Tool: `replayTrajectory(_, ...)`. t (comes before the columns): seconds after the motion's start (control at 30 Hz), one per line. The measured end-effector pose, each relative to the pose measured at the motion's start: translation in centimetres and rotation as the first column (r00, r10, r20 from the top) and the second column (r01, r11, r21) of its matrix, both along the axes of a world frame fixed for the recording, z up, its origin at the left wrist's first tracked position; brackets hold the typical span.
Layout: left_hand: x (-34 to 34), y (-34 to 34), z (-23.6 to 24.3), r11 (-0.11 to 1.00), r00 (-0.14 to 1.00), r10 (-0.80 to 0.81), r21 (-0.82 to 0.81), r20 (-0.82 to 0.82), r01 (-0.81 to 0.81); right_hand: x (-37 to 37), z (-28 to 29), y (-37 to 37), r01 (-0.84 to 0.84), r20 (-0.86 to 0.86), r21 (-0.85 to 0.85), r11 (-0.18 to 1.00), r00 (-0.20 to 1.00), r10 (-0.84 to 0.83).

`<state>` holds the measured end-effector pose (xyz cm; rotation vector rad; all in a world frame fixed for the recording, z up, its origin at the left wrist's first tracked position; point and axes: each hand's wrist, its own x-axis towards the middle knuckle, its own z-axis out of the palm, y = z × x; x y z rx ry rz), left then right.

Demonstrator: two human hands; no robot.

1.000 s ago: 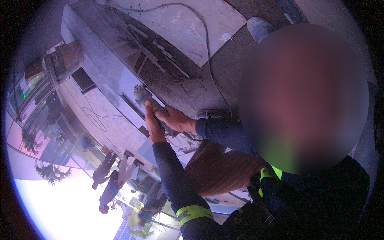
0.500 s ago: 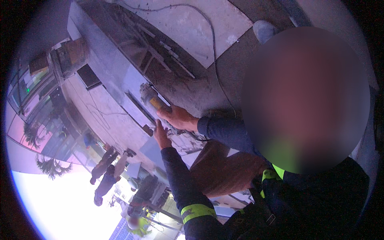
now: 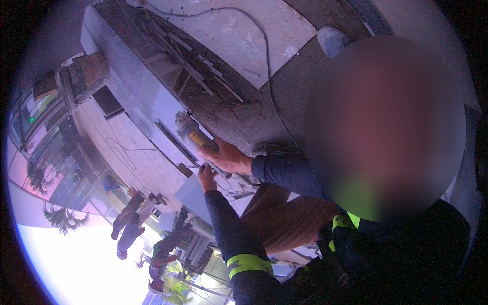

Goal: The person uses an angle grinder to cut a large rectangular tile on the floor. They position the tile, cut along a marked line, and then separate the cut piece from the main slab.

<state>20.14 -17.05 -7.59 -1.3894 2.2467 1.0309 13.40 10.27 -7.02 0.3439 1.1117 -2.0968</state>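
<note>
The right hand is wrapped around one grinder, beside a dark slot in the pale slab; any lettering on its single yellow patch is too blurred to read. The left hand is just beside the grinder's rear; its grip I cannot tell. Beyond, one cord crosses one board near several strips. Farthest: at least three people, two palms.

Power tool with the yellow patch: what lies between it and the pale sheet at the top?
In the head view, dusty ground and some narrow strips lie between the power tool and the pale sheet.
</note>
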Motion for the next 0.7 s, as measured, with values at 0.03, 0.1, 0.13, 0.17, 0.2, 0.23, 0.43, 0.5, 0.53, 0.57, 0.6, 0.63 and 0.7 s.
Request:
replayTrajectory(0.03,-0.1,0.2,0.1,1.0,1.0,-0.009,0.004,-0.01,0.009,0.2,0.0,-0.1,-0.009,-0.003,0.014,1.0,1.0,0.009)
replayTrajectory(0.1,-0.4,0.0,0.1,0.998,1.0,-0.015,-0.068,0.022,0.017,0.5,0.0,-0.2,0.035,-0.008,-0.023,0.999,0.999,-0.035)
replayTrajectory(0.13,-0.5,-0.2,0.1,0.998,0.999,-0.046,-0.036,0.018,0.047,0.6,0.1,-0.2,0.038,-0.001,-0.031,0.999,0.999,-0.038)
replayTrajectory(0.17,-0.6,-0.5,0.0,0.997,0.997,-0.061,-0.043,0.038,0.062,0.7,0.1,-0.2,0.059,-0.02,-0.01,0.998,0.998,-0.06)
replayTrajectory(0.2,-0.6,-0.8,0.0,0.994,0.994,-0.052,-0.089,0.091,0.06,0.7,0.1,-0.1,0.068,-0.032,0.015,0.998,0.997,-0.067)
replayTrajectory(0.23,-0.5,-1.0,0.0,0.991,0.99,-0.119,-0.056,0.072,0.123,0.7,0.3,0.1,0.052,-0.037,0.054,0.997,0.998,-0.05)
replayTrajectory(0.43,-0.4,-0.9,-0.1,0.996,0.995,-0.047,-0.077,0.085,0.053,1.1,1.6,1.9,0.019,0.028,-0.035,0.999,0.999,-0.018)
replayTrajectory(0.5,-0.4,-0.6,-0.1,0.997,0.998,-0.01,-0.076,0.064,0.014,1.3,1.9,2.1,0.051,0.004,-0.015,0.999,0.999,-0.051)
replayTrajectory(0.53,-0.5,-0.5,-0.1,0.998,0.998,-0.026,-0.058,0.063,0.03,1.4,1.9,2.1,0.067,-0.008,-0.006,0.998,0.998,-0.067)
replayTrajectory(0.57,-0.6,-0.4,0.0,0.998,0.997,-0.026,-0.058,0.076,0.03,1.5,1.7,2.0,0.039,-0.013,0.003,0.999,0.999,-0.039)
replayTrajectory(0.6,-0.7,-0.4,0.1,0.996,0.993,0.003,-0.083,0.118,0.007,1.5,1.5,1.9,0.012,-0.019,0.012,1.0,1.0,-0.012)
replayTrajectory(0.63,-0.8,-0.4,0.2,0.998,0.996,-0.018,-0.053,0.092,0.023,1.6,1.3,1.7,-0.015,-0.013,0.032,0.999,1.0,0.015)
replayTrajectory(0.7,-1.0,-0.4,0.4,0.997,0.993,0.002,-0.077,0.12,0.007,1.7,1.0,1.2,0.022,-0.006,0.007,1.0,1.0,-0.022)
